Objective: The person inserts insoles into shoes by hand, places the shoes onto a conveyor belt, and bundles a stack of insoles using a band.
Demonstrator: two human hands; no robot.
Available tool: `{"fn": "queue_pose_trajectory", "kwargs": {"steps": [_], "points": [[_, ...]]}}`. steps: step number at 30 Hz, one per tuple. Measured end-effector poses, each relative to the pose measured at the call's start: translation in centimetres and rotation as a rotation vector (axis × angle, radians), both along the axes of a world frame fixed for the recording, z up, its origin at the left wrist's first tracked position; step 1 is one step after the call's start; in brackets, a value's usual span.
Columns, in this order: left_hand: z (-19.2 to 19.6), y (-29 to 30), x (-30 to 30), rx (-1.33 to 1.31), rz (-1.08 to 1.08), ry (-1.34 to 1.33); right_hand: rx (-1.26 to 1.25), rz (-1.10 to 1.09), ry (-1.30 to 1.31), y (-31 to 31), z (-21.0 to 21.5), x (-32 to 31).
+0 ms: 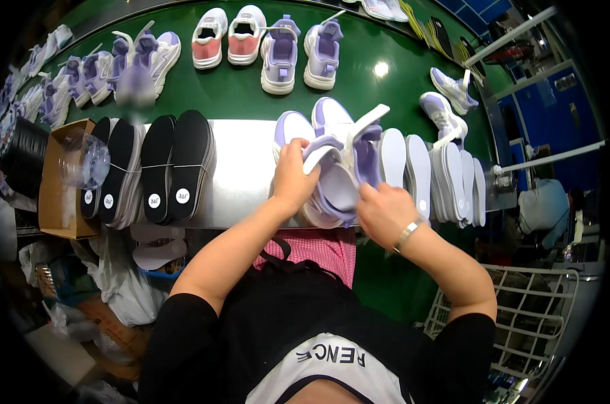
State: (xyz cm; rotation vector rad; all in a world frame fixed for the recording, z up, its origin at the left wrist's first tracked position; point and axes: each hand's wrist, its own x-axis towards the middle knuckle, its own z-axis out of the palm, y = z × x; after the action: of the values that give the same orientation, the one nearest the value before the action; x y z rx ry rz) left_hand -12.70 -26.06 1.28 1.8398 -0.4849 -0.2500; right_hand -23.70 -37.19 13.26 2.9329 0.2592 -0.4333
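Two white and lavender sneakers stand side by side in front of me on a metal work surface (241, 182). My left hand (295, 178) grips the left sneaker (335, 182) at its tongue and upper, holding the opening wide; its pale inside shows. The right sneaker (365, 155) has a white strip standing up from its front. My right hand (385, 215), slightly blurred, has its fingers closed at the heel end of the sneakers, against the right one's collar. Its fingertips are partly hidden. Just right of them lie stacked white insoles (416, 168).
Tied bundles of black insoles (158, 168) lie at left beside an open cardboard box (66, 182). Several sneakers stand along the green belt (237, 87) beyond, including a white and coral pair (227, 40). At lower right is a white wire basket (527, 316).
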Motion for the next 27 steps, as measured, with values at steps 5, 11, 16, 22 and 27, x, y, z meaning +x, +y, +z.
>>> {"fn": "queue_pose_trajectory", "kwargs": {"steps": [5,11,16,22,27], "points": [[-0.5,-0.3,-1.0,-0.016,-0.007,-0.040,0.183,-0.397,-0.023,0.6,-6.8,4.0],[-0.8,-0.8,-1.6,0.053,-0.004,0.009,0.016,-0.311,0.075,1.2,-2.9,0.9],[-0.4,-0.2,-1.7,0.014,0.004,0.016,0.096,-0.324,0.167,-0.5,-1.9,0.9],[-0.8,-1.2,-1.7,0.000,-0.035,-0.041,0.047,-0.153,0.045,-0.7,-7.3,3.1],[-1.3,-0.1,-1.1,-0.036,-0.015,-0.101,0.212,-0.274,0.183,-0.3,-9.4,5.1]]}}
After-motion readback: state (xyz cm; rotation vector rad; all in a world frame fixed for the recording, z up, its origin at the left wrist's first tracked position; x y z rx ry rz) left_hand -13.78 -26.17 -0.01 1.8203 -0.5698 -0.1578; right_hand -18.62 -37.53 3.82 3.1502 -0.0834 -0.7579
